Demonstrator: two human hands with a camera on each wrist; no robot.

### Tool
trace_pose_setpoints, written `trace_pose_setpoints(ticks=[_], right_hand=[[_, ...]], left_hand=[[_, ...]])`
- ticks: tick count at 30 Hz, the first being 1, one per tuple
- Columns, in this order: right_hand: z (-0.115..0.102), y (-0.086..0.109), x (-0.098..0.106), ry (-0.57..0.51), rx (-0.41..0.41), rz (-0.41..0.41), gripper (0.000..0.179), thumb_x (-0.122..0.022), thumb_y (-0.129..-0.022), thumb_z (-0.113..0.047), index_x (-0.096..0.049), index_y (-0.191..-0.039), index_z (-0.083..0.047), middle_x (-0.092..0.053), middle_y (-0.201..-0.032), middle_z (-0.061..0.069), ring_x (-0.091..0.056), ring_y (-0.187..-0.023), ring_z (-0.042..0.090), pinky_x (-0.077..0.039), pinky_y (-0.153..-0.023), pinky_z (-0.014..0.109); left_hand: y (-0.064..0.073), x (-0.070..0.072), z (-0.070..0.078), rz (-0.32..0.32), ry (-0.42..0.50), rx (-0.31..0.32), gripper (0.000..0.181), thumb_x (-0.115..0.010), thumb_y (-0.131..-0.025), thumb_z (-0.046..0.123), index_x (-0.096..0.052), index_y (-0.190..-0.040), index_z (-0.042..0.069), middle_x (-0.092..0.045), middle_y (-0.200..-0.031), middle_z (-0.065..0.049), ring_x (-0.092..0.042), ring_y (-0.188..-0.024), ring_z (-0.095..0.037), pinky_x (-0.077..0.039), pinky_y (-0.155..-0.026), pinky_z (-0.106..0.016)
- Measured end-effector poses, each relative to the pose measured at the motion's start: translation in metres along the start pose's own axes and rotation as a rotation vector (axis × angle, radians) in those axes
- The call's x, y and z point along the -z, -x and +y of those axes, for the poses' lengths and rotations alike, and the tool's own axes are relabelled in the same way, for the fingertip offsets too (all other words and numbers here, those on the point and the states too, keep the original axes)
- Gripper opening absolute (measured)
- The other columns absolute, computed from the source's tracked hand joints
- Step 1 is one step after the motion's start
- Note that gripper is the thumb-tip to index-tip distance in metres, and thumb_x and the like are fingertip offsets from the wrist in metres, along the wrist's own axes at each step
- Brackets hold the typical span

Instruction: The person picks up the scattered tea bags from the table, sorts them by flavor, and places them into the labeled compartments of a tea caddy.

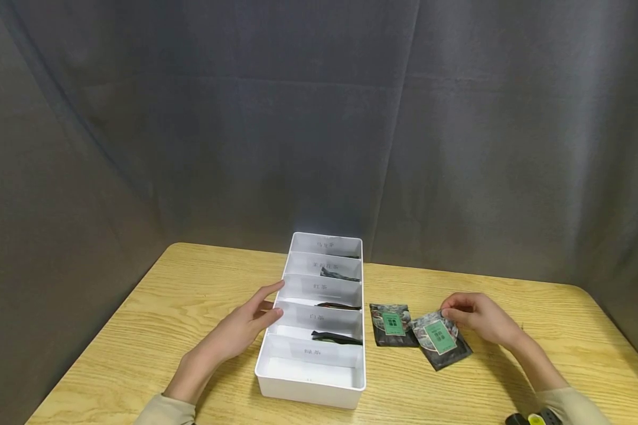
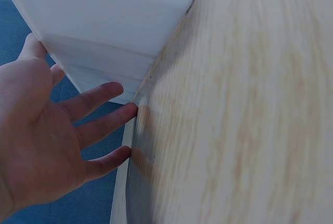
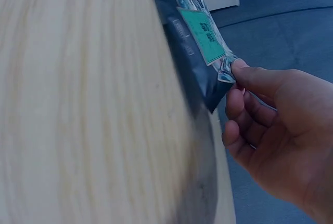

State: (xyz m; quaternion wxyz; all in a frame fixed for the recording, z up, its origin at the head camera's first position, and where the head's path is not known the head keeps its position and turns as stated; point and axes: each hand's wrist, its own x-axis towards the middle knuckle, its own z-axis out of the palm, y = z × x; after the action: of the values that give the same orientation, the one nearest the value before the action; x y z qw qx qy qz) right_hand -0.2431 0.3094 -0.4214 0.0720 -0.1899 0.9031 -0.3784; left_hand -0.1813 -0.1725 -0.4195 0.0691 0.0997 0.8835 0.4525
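A long white divided box [image 1: 308, 389] lies lengthwise on the table, with labels in its compartments. Several dark tea sachets, such as this one [image 1: 337, 338], lean in compartments behind the front one. My left hand [image 1: 234, 333] is at the box's left side, thumb and forefinger by the rim, other fingers spread along the outer wall in the left wrist view. On the right, my right hand [image 1: 481, 316] pinches the upper right corner of a black tea sachet [image 1: 440, 339] with a green label. Its left edge overlaps a second green-labelled tea sachet [image 1: 392, 324] lying flat beside the box.
The light wooden table [image 1: 165, 295] has rounded far corners. A dark grey curtain [image 1: 324, 130] hangs behind it and round both sides. Something black and yellow [image 1: 534, 418] sits at the right sleeve, by the bottom edge of the head view.
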Motion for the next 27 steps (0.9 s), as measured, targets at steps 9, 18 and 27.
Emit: trace_pose_setpoints(ticks=[9, 18, 27], right_hand=[[-0.019, 0.008, 0.003, -0.051, 0.022, 0.051, 0.018, -0.061, -0.100, -0.021, -0.068, -0.104, -0.006, -0.064, -0.087, 0.004, -0.053, -0.068, 0.009, -0.047, -0.059, 0.029], [-0.037, 0.014, 0.000, 0.001, 0.031, 0.136, 0.019, -0.062, -0.099, -0.029, -0.070, -0.103, -0.012, -0.065, -0.086, 0.005, -0.052, -0.067, 0.010, -0.047, -0.058, 0.028], [-0.070, 0.021, -0.005, 0.012, 0.065, 0.229, 0.014, -0.065, -0.098, -0.028, -0.071, -0.102, -0.016, -0.066, -0.087, 0.002, -0.050, -0.067, 0.009, -0.042, -0.056, 0.026]], left_hand=[[0.002, 0.001, -0.001, 0.006, 0.002, 0.000, 0.057, -0.053, -0.101, 0.048, -0.032, -0.153, 0.042, -0.062, -0.133, -0.005, -0.058, -0.126, -0.023, -0.046, -0.106, -0.049], [0.001, 0.000, -0.002, 0.005, 0.003, -0.001, 0.056, -0.053, -0.101, 0.045, -0.031, -0.153, 0.042, -0.062, -0.134, -0.005, -0.058, -0.126, -0.023, -0.046, -0.107, -0.049], [-0.001, 0.000, -0.003, 0.001, -0.005, -0.011, 0.058, -0.052, -0.100, 0.051, -0.031, -0.153, 0.043, -0.061, -0.134, -0.005, -0.058, -0.126, -0.023, -0.046, -0.106, -0.050]])
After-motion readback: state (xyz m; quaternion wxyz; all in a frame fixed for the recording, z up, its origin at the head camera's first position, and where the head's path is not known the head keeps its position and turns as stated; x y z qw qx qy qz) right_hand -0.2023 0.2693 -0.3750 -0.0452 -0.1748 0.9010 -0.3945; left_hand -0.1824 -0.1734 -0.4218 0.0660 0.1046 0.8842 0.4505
